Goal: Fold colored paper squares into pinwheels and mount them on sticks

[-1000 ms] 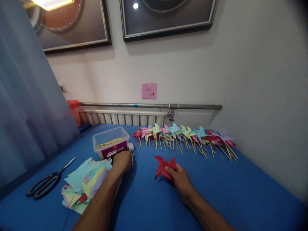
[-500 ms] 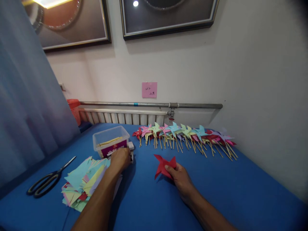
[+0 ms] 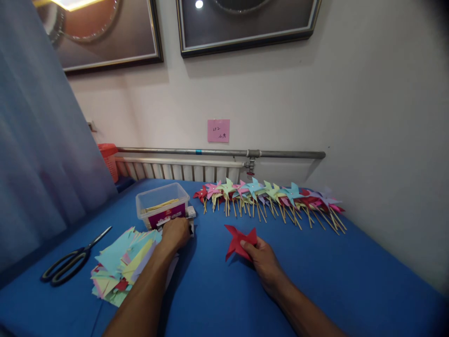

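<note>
My right hand (image 3: pixel 263 260) pinches a folded red paper pinwheel head (image 3: pixel 236 241), thumb over its centre, just above the blue table cover. No stick shows on it. My left hand (image 3: pixel 175 234) is bunched with its fingers curled down at a small white box (image 3: pixel 191 212), against the front of a clear plastic tub (image 3: pixel 142 206). The fingertips are hidden, so what they grip cannot be made out. Thin wooden sticks (image 3: pixel 161 204) lie in the tub. Beside my left forearm is a loose pile of coloured paper pieces (image 3: pixel 119 257).
Black-handled scissors (image 3: pixel 70 264) lie at the left. A row of pinwheels on sticks (image 3: pixel 254 188) stretches along the back right of the blue cover (image 3: pixel 210 290). Behind stand a radiator (image 3: pixel 178 171), a pipe (image 3: pixel 220 153) and a red basket (image 3: pixel 110 161). A blue curtain (image 3: pixel 42 140) hangs at left.
My left hand has shifted very slightly at the small box. My right hand keeps the red pinwheel head in nearly the same spot.
</note>
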Available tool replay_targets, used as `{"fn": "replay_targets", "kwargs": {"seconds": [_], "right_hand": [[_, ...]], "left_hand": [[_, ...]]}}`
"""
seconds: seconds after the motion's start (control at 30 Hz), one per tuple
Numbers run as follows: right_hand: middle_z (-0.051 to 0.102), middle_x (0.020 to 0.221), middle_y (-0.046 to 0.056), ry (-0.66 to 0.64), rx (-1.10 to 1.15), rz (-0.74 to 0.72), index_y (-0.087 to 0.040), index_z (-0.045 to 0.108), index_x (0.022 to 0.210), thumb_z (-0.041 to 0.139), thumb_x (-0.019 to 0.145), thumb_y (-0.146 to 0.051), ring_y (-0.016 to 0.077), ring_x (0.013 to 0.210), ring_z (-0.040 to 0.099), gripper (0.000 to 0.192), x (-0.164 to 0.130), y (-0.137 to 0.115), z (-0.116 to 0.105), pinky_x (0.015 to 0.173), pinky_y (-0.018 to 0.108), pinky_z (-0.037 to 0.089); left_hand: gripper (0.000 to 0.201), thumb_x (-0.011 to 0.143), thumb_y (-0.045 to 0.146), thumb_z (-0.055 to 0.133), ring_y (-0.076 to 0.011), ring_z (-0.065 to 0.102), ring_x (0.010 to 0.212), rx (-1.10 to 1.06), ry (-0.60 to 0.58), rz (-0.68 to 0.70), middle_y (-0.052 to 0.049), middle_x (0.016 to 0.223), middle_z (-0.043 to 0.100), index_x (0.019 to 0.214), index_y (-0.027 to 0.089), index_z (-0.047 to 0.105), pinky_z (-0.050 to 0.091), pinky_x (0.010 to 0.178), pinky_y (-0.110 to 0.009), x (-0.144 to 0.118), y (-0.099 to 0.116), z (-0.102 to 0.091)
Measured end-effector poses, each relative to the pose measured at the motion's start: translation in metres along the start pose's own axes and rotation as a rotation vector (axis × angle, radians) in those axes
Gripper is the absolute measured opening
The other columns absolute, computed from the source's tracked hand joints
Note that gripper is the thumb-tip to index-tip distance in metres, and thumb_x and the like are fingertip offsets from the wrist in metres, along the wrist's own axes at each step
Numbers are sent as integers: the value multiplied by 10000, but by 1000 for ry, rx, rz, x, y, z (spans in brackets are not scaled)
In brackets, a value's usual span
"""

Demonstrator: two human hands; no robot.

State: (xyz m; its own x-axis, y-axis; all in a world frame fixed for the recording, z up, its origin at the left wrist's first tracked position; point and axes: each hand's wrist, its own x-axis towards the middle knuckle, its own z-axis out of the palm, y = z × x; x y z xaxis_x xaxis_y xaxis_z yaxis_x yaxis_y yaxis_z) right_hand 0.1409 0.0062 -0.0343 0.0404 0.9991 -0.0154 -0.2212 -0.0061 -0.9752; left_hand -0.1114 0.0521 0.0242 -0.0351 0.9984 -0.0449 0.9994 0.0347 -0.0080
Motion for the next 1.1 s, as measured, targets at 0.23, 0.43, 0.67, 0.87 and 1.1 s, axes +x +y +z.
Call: {"fn": "replay_targets", "kwargs": {"seconds": [0.23,0.43,0.67,0.87,1.1], "right_hand": [[694,691,12,16,-10,18,-160,695,807,780,690,-370,149,589,563,255,1,3,-1,596,287,430],[691,684,3,12,-3,15,-175,694,783,765,697,-347,150,590,560,205,1,2,-1,606,289,427],[722,753,20,3,-14,17,-168,711,840,766,693,-373,164,643,604,258,2,3,-3,647,296,456],[715,724,19,24,-35,17,-163,706,834,762,691,-376,158,619,596,263,3,4,-2,624,290,453],[717,726,15,14,-29,31,-165,709,826,761,674,-387,160,616,597,274,1,1,0,623,287,452]], "left_hand": [[359,896,176,403,-325,693,1005,-7,66,0,-227,1067,722,1100,97,688,521,830,-397,-2,0,-2],[310,936,226,375,-300,691,965,-112,169,33,-167,992,730,1065,146,645,477,798,-357,-9,12,-10],[253,900,236,460,-291,679,954,-118,73,218,-170,1004,718,1027,151,662,446,769,-333,-18,44,8],[233,890,214,463,-256,667,936,-172,82,271,-127,964,725,974,178,678,425,754,-311,-11,37,15],[203,809,140,513,-181,643,829,-464,101,359,-38,855,722,850,197,704,386,702,-266,-12,41,16]]}}
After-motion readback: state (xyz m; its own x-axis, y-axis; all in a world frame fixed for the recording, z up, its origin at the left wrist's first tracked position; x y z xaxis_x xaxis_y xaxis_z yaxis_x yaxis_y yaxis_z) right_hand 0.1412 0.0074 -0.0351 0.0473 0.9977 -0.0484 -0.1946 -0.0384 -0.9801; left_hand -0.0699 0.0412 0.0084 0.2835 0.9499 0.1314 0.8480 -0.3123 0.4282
